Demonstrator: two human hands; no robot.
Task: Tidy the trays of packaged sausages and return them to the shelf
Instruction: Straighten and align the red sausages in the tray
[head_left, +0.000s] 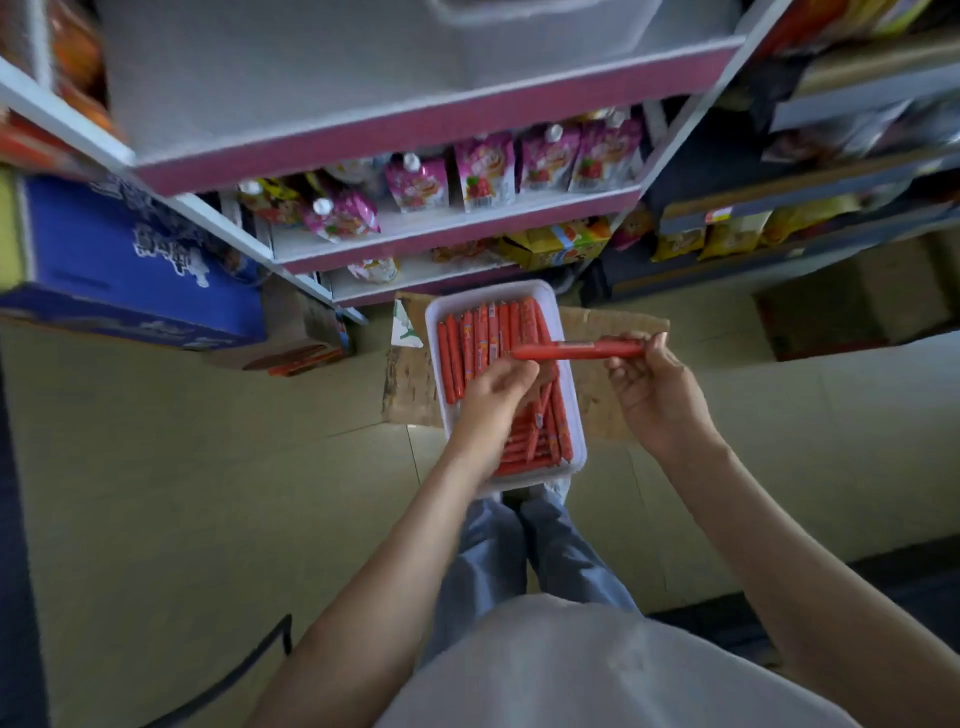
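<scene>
While the right hand (655, 387) pinches 1 red packaged sausage (576, 349) at its right end between thumb and fingertips, the sausage lies level in the air, its left end above the white tray (488, 295) at frame centre. The left hand (497, 387) is over the middle of the tray, back upward, fingers bent down onto the packaged sausages (483, 338). Whether these fingers grip any of them cannot be told, because the back of the hand covers the contact.

In the upper half of the tray, the sausages form 1 neat row, parallel to the tray's long sides. In the lower half, they lie at mixed angles in a loose heap.

The tray rests on a cardboard sheet (613, 319), which lies flat on the tiled floor (208, 467) just in front of the shelf unit (415, 124). The shelf unit fills the upper centre of the frame and has pink front edges. Its middle shelf holds pink spouted pouches (483, 166), some upright and some tipped over. Yellow boxes (556, 244) sit on a lower shelf.

A blue carton (119, 260) is at the left of the frame. More stocked shelving stands at the upper right, blurred.
</scene>
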